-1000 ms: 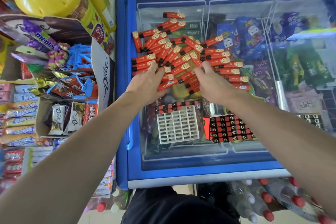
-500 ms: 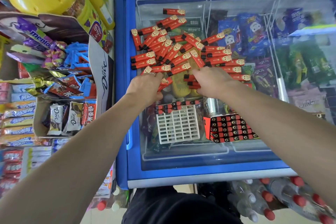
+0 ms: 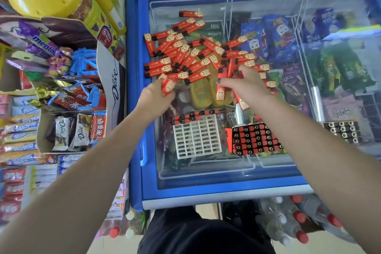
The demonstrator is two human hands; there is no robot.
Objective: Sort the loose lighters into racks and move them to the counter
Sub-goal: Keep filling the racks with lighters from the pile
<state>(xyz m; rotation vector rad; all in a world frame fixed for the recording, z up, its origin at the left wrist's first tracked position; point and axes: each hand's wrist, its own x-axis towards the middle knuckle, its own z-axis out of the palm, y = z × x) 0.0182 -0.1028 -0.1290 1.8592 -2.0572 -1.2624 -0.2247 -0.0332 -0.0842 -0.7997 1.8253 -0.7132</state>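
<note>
Here, both hands lift small red plastic lighters off the loose pile.
The left hand (image 3: 153, 99) curls round one red lighter (image 3: 167, 87); the right hand (image 3: 245, 86) pinches several together. The pile of loose red lighters (image 3: 185, 55) lies on the blue chest freezer's glass lid (image 3: 206, 175), just beyond a white plastic grid rack (image 3: 196, 137) with one row filled, beside a full rack (image 3: 255, 138). They look light, stiff and slick; best held across the flat sides.
</note>
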